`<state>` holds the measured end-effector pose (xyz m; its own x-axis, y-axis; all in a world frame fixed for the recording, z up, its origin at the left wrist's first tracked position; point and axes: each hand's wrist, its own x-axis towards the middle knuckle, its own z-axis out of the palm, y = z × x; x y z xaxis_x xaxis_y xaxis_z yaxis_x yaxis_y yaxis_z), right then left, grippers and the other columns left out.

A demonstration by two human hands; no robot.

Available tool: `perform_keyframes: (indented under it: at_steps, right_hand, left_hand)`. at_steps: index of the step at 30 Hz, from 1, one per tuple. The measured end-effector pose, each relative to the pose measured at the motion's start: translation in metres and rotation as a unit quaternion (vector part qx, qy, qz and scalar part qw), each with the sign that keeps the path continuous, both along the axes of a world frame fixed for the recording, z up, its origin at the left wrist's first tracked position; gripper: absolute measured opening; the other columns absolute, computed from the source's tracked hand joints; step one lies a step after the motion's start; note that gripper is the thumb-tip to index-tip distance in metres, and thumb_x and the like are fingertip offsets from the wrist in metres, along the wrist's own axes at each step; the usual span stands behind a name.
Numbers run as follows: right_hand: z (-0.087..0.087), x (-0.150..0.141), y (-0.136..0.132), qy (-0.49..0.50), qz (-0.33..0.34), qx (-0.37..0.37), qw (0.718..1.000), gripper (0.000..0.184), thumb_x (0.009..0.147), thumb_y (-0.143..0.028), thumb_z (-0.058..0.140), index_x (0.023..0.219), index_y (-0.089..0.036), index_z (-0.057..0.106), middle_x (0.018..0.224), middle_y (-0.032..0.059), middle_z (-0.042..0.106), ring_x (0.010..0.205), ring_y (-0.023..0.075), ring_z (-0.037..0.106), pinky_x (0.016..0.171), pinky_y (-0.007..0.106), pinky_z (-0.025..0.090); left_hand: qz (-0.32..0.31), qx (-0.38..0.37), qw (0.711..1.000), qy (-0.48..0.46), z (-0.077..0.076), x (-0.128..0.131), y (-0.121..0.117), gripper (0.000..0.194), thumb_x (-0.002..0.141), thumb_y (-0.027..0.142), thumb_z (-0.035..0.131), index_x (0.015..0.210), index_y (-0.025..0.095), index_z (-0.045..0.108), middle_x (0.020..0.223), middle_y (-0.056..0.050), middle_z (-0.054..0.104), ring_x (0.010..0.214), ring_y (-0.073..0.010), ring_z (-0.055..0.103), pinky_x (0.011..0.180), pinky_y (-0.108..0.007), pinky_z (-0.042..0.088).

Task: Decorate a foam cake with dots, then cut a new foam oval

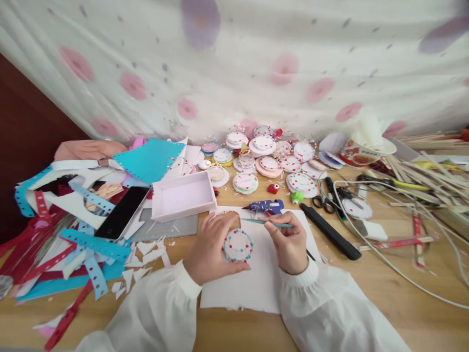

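One round paper piece with two rings of red and blue beads [238, 244] sits over one white sheet [256, 293] on the wooden table [234, 335], between two hands; behind it stand at least a dozen more beaded discs [269, 166], overlapping in a cluster. Nearby are one blue glue gun [266, 206], one red figure [273, 188], one green figure [297, 197], one long black bar [330, 232] and, to the left, one shallow pale pink box [183, 193] and one phone [122, 212]. The left hand [213, 248] curves around the left side of the beaded piece, thumb and forefinger spread wide in a C, the thumb just below it and the fingers above; whether they grip its edge I cannot tell from this angle. The right hand [291, 243] is bent nearly closed, thumb and fingers pinching one thin teal tool [256, 221], whose tip points left, just above the beads
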<state>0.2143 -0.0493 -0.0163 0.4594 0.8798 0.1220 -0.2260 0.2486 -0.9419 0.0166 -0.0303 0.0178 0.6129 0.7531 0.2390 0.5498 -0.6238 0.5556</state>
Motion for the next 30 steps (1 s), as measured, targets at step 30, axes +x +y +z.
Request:
perform_keyframes:
  at_steps: [30]
  right_hand:
    - [0.001, -0.018, -0.007, -0.108, 0.115, 0.018, 0.987, 0.017, 0.074, -0.018, 0.073, 0.074, -0.020, 0.057, 0.072, 0.0016, 0.067, 0.074, 0.0193, 0.072, 0.059, 0.027, 0.059]
  left_hand:
    - [0.070, -0.110, 0.958, -0.257, -0.025, -0.021, 0.011, 0.011, 0.085, 0.020, 0.059, 0.082, 0.018, 0.069, 0.079, -0.006, 0.070, 0.082, -0.0196, 0.062, 0.079, -0.036, 0.048]
